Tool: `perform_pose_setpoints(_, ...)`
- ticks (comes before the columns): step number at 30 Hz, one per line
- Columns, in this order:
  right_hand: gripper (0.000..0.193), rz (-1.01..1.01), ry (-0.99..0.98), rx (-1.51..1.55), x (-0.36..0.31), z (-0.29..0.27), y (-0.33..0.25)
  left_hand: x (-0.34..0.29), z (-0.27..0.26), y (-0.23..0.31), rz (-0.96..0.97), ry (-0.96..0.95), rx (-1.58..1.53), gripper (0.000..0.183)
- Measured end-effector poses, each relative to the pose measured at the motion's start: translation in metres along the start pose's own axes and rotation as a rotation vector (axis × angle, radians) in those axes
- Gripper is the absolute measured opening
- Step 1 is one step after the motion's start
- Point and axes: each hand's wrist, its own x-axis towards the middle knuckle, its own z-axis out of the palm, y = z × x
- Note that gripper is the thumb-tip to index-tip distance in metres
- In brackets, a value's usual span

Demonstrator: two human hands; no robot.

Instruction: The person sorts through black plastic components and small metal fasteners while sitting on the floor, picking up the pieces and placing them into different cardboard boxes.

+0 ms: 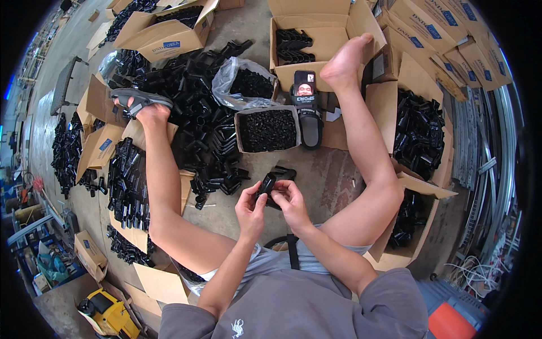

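Between my two hands is a short, black, tube-like plastic part (266, 183), tilted upright over my lap. My left hand (250, 213) pinches it from the left with thumb and fingers. My right hand (290, 204) has its fingertips closed at the part's right side; whether they hold a smaller piece is hidden. Just beyond them another black part (284, 172) lies close to the floor. Farther out stands a small open carton (269, 151) filled with tiny black pieces, and behind it a clear plastic bag (222, 85) holds more.
A heap of black fittings (197, 124) spreads inside my left leg. Ahead, an open cardboard box (333, 28) holds stacked black parts. A phone (305, 85) rests on a dark sandal (311, 129). Filled cartons (420, 189) stand at right; metal profiles (485, 186) lie beyond.
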Motion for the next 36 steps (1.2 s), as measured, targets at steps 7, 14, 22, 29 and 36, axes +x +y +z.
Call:
perform_pose_setpoints(7,0.018,0.044,-0.043,-0.190,0.001,-0.007,0.007,0.000,0.000,0.000,0.001,-0.008,0.000,0.036)
perform_pose_setpoints(14,0.020,-0.004,-0.073,-0.117,0.002,-0.009,0.014,0.001,-0.001,0.000,-0.016,-0.003,-0.016,0.035)
perform_pose_setpoints(22,0.021,-0.068,-0.072,-0.222,-0.002,-0.005,0.009,0.002,-0.002,0.002,-0.044,-0.004,-0.056,0.035)
perform_pose_setpoints(29,0.026,0.013,-0.135,-0.314,0.001,-0.013,0.012,0.003,-0.004,0.004,-0.014,0.013,-0.019,0.034)
perform_pose_setpoints(36,0.050,0.176,-0.317,0.086,-0.002,-0.011,-0.010,-0.002,-0.003,0.022,-0.037,-0.058,0.004,0.033)
